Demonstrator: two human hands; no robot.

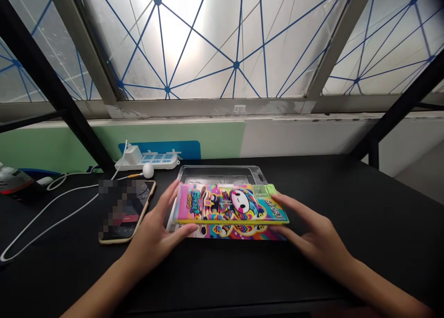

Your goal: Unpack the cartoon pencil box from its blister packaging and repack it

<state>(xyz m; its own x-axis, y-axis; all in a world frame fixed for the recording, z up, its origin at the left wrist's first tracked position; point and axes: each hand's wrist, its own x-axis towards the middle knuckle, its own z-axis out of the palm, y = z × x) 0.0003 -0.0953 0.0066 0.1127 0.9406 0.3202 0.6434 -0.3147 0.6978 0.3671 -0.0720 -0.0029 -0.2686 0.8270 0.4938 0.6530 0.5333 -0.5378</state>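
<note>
At the far left edge of the black table (pixel 367 207) lies a dark object with a red patch (pixel 12 183), too cut off to tell what it is; a white cable (pixel 52 206) loops across the tabletop from there; further back, against the green wall strip, sits a white power strip (pixel 157 160) with a white charger (pixel 133 154) plugged into its left end, and a small white round piece (pixel 148 170) lies just in front of it. A phone (pixel 125 210) in a gold-edged case lies flat near the left hand, its screen blurred.

The left hand (pixel 156 237) comes in from the lower left with fingers spread; its fingers press against the left end of the colourful case (pixel 231 204) and its thumb lies along the near edge, so it grips that end. The colourful case, printed with cartoon figures and edged in yellow-green, is held level in the middle of the view, just above a printed card (pixel 243 233) of matching pattern; behind it a clear plastic tray (pixel 218 174) lies on the table.

The right hand (pixel 314 237) reaches in from the lower right, fingers stretched and slightly apart; its fingertips touch the case's right end and its thumb sits at the near corner, holding that side.

Above, frosted window panes (pixel 215 40) carry blue crossing lines.
</note>
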